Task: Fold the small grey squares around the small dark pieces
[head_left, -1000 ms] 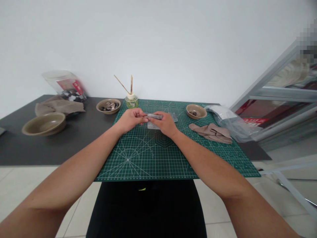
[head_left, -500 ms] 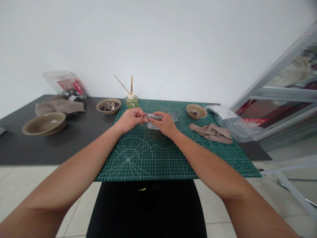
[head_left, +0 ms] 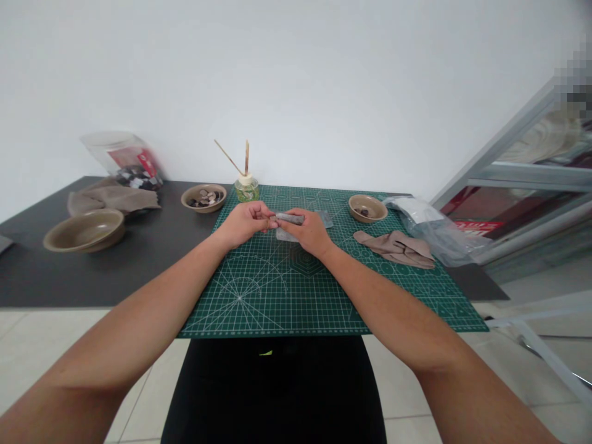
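Over the middle of the green cutting mat (head_left: 259, 283), my right hand (head_left: 315, 234) is closed around a short grey stick-like piece (head_left: 292, 218), which points toward my left fingers. My left hand (head_left: 247, 223) is closed in a pinch at the left end of that piece. Whatever sits between the left fingertips is too small to make out. Beneath both hands lies a translucent greyish sheet (head_left: 326, 218), partly covered by my right hand.
Left of the mat stand a bowl of dark and pale pieces (head_left: 203, 198), a larger bowl (head_left: 86, 231), a brown cloth (head_left: 115, 198) and a tipped plastic jar (head_left: 132, 163). A reed diffuser (head_left: 246, 187) is behind. Rightward are a small bowl (head_left: 368, 209), another cloth (head_left: 398, 248) and a plastic bag (head_left: 435, 231).
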